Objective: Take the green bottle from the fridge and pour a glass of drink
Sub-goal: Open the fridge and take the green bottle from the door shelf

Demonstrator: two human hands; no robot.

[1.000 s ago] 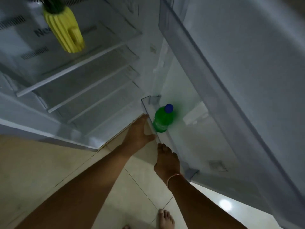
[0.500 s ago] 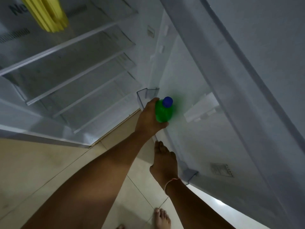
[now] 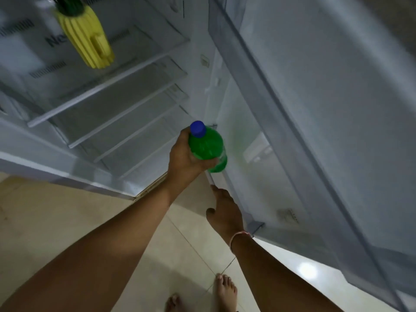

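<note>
- Green bottle (image 3: 207,147): blue cap (image 3: 198,129) on, upright with a slight tilt, held in the air above the left end of the lowest door bin (image 3: 227,183), in front of the gap between fridge body and open door. Lower part of the bottle is hidden behind the fingers.
- Left hand (image 3: 186,161): wrapped around the bottle's body from the left, fingers curling under its lower half, thumb side up near the cap. Firm grip.
- Right hand (image 3: 225,210): lower and nearer the camera, fingers extended toward the front rim of the lowest door bin, fingertip touching or just short of it; cannot tell which. Not gripping anything visible; hand reads as loosely open. Thin pink band (image 3: 239,236) on the wrist.
- Fridge door (image 3: 337,109): swung open on the right, pale inner lining, long clear rail running diagonally across it.
- Fridge interior (image 3: 112,104): on the left, several glass shelves, bare where visible. A yellow ribbed container (image 3: 85,39) with a dark green top sits on an upper shelf, far left.
- Floor (image 3: 67,221): beige tiles. Two bare feet (image 3: 225,291) at the bottom edge, between the forearms.
</note>
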